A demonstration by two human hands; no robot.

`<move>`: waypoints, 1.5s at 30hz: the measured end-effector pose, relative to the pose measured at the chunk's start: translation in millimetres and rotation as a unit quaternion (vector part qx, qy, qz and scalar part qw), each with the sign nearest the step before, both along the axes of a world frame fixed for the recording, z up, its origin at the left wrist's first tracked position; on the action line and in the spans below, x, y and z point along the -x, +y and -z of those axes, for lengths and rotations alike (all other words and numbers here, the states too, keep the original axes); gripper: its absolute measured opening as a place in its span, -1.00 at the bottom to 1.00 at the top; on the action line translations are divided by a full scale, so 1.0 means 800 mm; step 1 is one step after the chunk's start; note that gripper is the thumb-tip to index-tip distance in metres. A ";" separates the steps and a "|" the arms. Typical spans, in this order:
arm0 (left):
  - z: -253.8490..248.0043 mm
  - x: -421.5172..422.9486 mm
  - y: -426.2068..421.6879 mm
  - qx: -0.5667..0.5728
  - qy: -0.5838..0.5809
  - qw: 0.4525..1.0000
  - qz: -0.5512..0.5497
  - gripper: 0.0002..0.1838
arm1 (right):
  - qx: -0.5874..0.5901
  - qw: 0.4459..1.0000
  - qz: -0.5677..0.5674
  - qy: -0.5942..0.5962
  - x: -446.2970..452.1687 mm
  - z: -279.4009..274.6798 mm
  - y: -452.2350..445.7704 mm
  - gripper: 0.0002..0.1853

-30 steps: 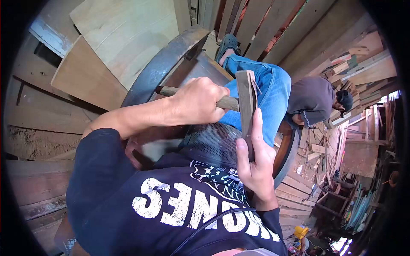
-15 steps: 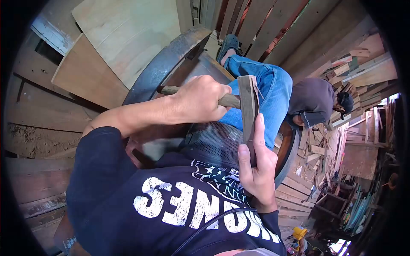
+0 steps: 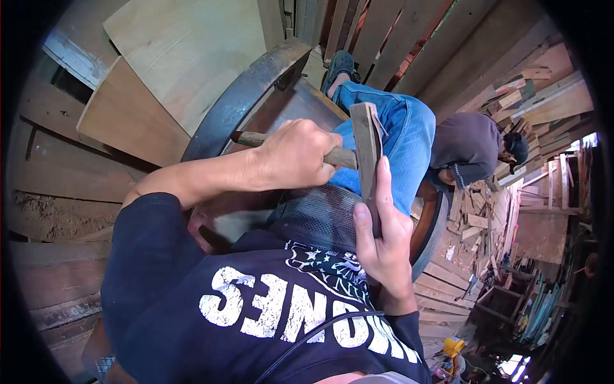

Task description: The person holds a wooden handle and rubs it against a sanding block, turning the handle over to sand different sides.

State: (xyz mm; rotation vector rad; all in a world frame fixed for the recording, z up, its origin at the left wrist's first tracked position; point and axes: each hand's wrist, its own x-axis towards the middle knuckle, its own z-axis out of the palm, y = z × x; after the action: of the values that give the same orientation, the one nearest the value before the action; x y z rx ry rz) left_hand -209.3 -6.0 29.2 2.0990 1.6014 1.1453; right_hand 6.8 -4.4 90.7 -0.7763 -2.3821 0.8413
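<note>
My left hand is closed in a fist around a round wooden handle, whose far end sticks out to the left. The handle's right end meets a tapered wooden block standing upright in view; whether they are joined I cannot tell. A thin dark strip shows along the block's right side. Around the block's lower end is my right hand, thumb on its left face and index finger stretched along the right edge. Its other fingers are hidden. Both are held above my lap.
Beneath me is a curved, dark-rimmed wooden seat. Plywood sheets lean at upper left. A person in a dark top bends among scattered wood offcuts on the right. Slatted boards stand behind my jeans-clad leg.
The wooden block and my right hand have shifted slightly up and left, and the block tilts a little more. My left hand keeps its hold on the handle and has moved slightly down.
</note>
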 end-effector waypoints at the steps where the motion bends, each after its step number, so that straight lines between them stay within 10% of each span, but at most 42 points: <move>1: 0.002 0.000 0.000 0.013 0.008 1.000 0.007 -0.74 | -0.001 1.000 0.001 0.001 0.004 0.002 0.001 -0.34; 45: -0.009 -0.005 -0.002 -0.108 -0.121 0.981 0.107 -0.60 | 0.009 0.999 0.036 0.001 -0.032 -0.002 0.003 -0.36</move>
State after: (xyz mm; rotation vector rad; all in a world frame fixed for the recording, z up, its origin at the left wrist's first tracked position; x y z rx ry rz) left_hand -204.9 -7.2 36.8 2.0994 1.1587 1.4850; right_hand 32.5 -1.7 92.5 -0.8624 -2.3330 0.8356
